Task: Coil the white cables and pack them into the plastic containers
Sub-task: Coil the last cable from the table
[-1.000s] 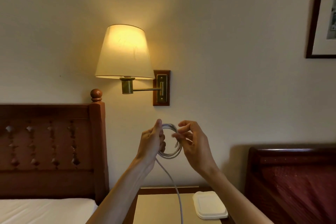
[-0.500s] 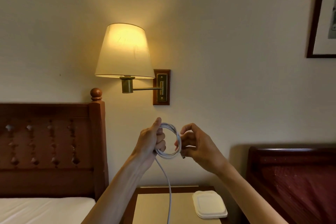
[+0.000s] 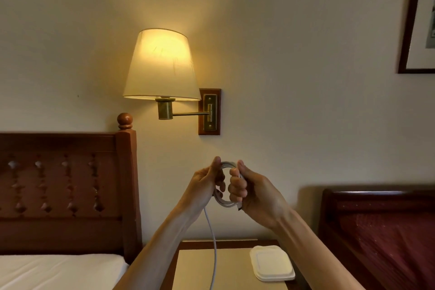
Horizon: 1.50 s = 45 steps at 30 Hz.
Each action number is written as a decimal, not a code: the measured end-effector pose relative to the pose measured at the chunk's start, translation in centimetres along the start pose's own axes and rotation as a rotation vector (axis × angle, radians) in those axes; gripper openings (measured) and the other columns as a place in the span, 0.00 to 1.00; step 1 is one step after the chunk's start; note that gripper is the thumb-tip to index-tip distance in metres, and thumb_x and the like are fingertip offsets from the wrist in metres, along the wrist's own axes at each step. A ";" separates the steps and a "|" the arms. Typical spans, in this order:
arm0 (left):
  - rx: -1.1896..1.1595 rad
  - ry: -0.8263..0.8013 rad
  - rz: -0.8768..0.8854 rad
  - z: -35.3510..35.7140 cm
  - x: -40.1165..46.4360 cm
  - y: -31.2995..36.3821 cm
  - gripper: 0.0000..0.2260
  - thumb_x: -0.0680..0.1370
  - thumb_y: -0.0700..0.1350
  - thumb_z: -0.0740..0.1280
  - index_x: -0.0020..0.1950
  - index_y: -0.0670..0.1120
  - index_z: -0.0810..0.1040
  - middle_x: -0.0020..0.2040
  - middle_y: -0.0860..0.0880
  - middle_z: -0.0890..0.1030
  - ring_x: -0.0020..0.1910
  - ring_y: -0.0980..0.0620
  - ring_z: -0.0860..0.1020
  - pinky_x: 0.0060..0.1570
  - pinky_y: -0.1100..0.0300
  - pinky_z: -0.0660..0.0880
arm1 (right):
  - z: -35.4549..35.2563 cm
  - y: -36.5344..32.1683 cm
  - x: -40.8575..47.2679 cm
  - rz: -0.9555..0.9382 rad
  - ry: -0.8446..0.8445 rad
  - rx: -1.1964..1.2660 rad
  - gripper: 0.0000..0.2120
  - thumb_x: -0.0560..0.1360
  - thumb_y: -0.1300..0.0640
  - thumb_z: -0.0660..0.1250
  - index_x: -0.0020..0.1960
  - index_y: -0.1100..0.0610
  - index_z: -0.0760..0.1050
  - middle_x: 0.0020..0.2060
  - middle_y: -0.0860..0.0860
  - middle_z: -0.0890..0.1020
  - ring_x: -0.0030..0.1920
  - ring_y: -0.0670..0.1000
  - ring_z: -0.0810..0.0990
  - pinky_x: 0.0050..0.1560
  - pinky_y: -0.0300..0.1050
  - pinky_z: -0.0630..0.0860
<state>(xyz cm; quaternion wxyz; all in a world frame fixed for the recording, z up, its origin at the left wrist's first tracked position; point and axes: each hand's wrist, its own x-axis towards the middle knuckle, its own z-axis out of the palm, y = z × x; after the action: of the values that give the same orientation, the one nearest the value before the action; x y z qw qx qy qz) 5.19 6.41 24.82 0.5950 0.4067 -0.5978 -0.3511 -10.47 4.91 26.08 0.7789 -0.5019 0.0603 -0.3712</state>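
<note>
I hold a small coil of white cable (image 3: 225, 204) in front of the wall, above the nightstand. My left hand (image 3: 207, 183) grips the coil's left side, thumb pointing up. My right hand (image 3: 249, 189) is curled round the coil's right side, fingers wrapped through the loop. A loose tail of the cable (image 3: 213, 252) hangs from the coil down past the bottom edge of the view. A white plastic container (image 3: 271, 266) with its lid on lies on the right part of the nightstand (image 3: 195, 271).
A lit wall lamp (image 3: 162, 66) hangs above my hands. A wooden headboard (image 3: 70, 186) and white mattress (image 3: 58, 271) stand at the left. A second bed with a dark red cover (image 3: 386, 242) is at the right. A framed picture (image 3: 419, 19) hangs at the top right.
My right hand went from pinching the coil's top to wrapping its fingers round the coil's right side. The coil has grown tighter and the hanging tail swung slightly left.
</note>
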 end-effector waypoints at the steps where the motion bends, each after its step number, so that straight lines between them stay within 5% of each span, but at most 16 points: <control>1: -0.011 -0.008 0.002 -0.1 0.0 -0.1 0.22 0.81 0.58 0.57 0.46 0.40 0.76 0.32 0.45 0.71 0.29 0.48 0.70 0.28 0.58 0.68 | -0.1 0.0 0.1 0.007 -0.009 0.023 0.17 0.84 0.51 0.53 0.42 0.58 0.72 0.28 0.49 0.66 0.28 0.46 0.64 0.30 0.38 0.69; 4: 0.047 -0.044 0.036 -1.1 -0.2 -0.8 0.17 0.81 0.55 0.58 0.43 0.43 0.76 0.24 0.49 0.65 0.20 0.53 0.59 0.20 0.65 0.56 | -0.6 -0.6 0.4 0.012 0.077 0.024 0.18 0.84 0.51 0.50 0.41 0.57 0.70 0.29 0.48 0.60 0.28 0.45 0.58 0.27 0.38 0.61; 10: 0.185 -0.093 0.020 -5.7 -1.1 -5.5 0.15 0.80 0.53 0.61 0.37 0.49 0.76 0.27 0.52 0.65 0.24 0.55 0.60 0.24 0.62 0.59 | -1.2 -3.4 0.1 -0.042 0.196 0.072 0.18 0.84 0.54 0.50 0.39 0.56 0.70 0.28 0.46 0.60 0.25 0.45 0.58 0.24 0.37 0.62; 18: 0.701 0.273 0.059 -5.8 -1.9 -8.9 0.16 0.83 0.49 0.60 0.35 0.51 0.74 0.27 0.54 0.72 0.26 0.58 0.69 0.29 0.62 0.62 | -0.6 -4.4 -0.4 -0.010 0.171 -0.210 0.13 0.83 0.57 0.52 0.46 0.58 0.71 0.29 0.48 0.66 0.28 0.46 0.65 0.31 0.40 0.68; 20: 0.953 0.093 0.052 -4.1 -2.2 -6.9 0.17 0.82 0.54 0.59 0.37 0.50 0.75 0.31 0.53 0.76 0.31 0.55 0.74 0.33 0.58 0.68 | -0.1 -3.6 -0.5 -0.058 0.210 -0.460 0.15 0.84 0.56 0.53 0.46 0.59 0.74 0.30 0.51 0.72 0.30 0.48 0.72 0.36 0.41 0.72; 23: 1.183 -0.196 0.287 -1.5 -3.1 -3.0 0.16 0.82 0.57 0.56 0.44 0.52 0.79 0.34 0.55 0.77 0.32 0.56 0.74 0.38 0.61 0.72 | 0.2 -2.0 -0.4 -0.220 0.325 -0.880 0.15 0.83 0.56 0.56 0.47 0.62 0.77 0.32 0.51 0.81 0.34 0.50 0.81 0.40 0.39 0.78; 27: 1.144 -0.075 0.691 -0.3 -3.3 0.2 0.14 0.82 0.57 0.56 0.45 0.54 0.78 0.31 0.57 0.78 0.27 0.58 0.74 0.29 0.68 0.68 | -0.4 -0.5 -0.3 -0.306 0.338 -1.164 0.12 0.82 0.59 0.60 0.44 0.60 0.79 0.30 0.49 0.82 0.31 0.44 0.81 0.35 0.34 0.76; 32: 1.202 0.009 0.875 -1.1 -2.5 0.5 0.10 0.82 0.57 0.58 0.48 0.54 0.75 0.35 0.57 0.79 0.30 0.59 0.76 0.31 0.70 0.64 | -0.5 -0.4 -0.7 -0.248 0.208 -1.234 0.16 0.83 0.56 0.58 0.43 0.61 0.79 0.28 0.48 0.79 0.28 0.46 0.77 0.33 0.36 0.74; 37: 1.019 0.113 0.801 -2.7 -1.0 -0.3 0.19 0.78 0.64 0.60 0.41 0.49 0.72 0.32 0.57 0.75 0.30 0.61 0.72 0.29 0.68 0.67 | -0.1 -0.7 -0.8 -0.033 0.134 -1.081 0.19 0.84 0.56 0.53 0.38 0.57 0.75 0.24 0.45 0.71 0.26 0.45 0.66 0.29 0.37 0.65; 40: 0.742 0.043 0.719 -3.5 -0.5 -1.2 0.14 0.81 0.56 0.60 0.43 0.48 0.72 0.34 0.60 0.72 0.31 0.62 0.72 0.31 0.70 0.68 | -0.2 -1.5 -0.7 0.069 0.153 -0.954 0.20 0.84 0.57 0.51 0.37 0.57 0.73 0.24 0.45 0.67 0.25 0.44 0.62 0.27 0.36 0.61; 45: 0.616 0.044 0.485 -4.3 -1.3 -4.5 0.11 0.83 0.46 0.57 0.47 0.45 0.76 0.35 0.60 0.73 0.32 0.61 0.71 0.35 0.70 0.66 | -0.3 -2.9 -0.7 0.094 0.199 -0.575 0.21 0.84 0.58 0.48 0.36 0.57 0.70 0.26 0.48 0.63 0.26 0.45 0.59 0.26 0.37 0.59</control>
<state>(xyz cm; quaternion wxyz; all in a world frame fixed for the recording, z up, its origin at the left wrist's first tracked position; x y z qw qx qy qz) 9.73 6.01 20.38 0.5233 0.4205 -0.7411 0.0045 -12.63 4.44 28.13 0.6114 -0.6596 0.2622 -0.3498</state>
